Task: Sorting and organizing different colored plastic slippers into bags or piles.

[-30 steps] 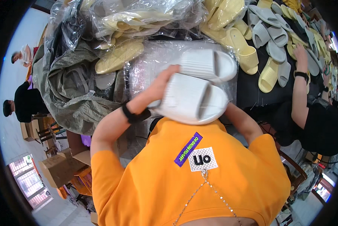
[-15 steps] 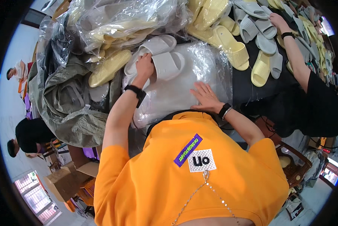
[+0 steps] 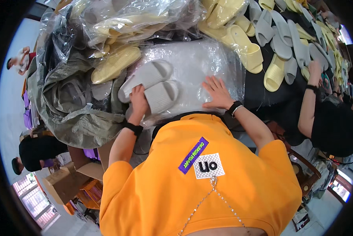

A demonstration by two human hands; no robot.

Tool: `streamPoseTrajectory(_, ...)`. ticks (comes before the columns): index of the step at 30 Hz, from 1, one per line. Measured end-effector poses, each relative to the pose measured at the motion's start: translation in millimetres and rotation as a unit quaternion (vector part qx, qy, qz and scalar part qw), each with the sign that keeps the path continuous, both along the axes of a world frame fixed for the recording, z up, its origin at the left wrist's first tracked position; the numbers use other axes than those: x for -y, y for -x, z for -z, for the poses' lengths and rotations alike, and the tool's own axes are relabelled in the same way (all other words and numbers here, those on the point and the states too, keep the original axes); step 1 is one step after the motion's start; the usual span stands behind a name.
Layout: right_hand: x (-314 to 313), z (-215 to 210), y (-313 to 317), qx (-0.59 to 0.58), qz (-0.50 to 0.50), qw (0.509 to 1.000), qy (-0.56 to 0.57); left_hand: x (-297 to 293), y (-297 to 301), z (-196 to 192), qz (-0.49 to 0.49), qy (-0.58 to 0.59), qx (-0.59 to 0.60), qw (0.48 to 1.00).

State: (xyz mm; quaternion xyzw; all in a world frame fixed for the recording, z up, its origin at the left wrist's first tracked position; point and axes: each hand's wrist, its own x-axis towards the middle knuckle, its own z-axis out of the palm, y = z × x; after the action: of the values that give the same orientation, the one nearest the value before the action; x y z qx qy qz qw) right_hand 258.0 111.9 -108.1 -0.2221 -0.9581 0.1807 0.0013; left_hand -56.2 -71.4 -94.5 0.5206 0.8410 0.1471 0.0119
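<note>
A pair of grey slide slippers lies side by side on a stack of clear plastic bags before me. My left hand grips the pair at the heel ends, fingers curled over the soles; the thumb is hidden. On the right part of the stack, my right hand rests flat with its fingers spread and nothing in it. A yellow slipper lies just beyond the left edge of the stack, and another yellow slipper touches its far right corner.
Bagged slippers are heaped at the far side. A grey-green woven sack bulges on the left. Grey and yellow slippers spread over the black tabletop to the right, where a co-worker's arm reaches in. Cardboard boxes stand lower left.
My left hand has drawn the grey slippers nearer and slightly left over the plastic bags. My right hand stays nearly in place. The co-worker's arm has come back nearer.
</note>
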Motion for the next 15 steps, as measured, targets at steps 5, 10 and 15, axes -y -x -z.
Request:
streamPoseTrajectory(5,1,-29,-2,-0.003,0.006,0.998,0.059,21,14,-38,0.072,-0.024,0.111,0.991)
streamPoseTrajectory(10,6,-79,20,-0.23,0.119,0.853,0.453,-25,-22,-74,0.201,-0.045,0.131,0.97)
streamPoseTrajectory(15,-1,-113,18,-0.197,0.073,0.889,0.408,-85,-76,-94,0.247,-0.121,0.266,0.924)
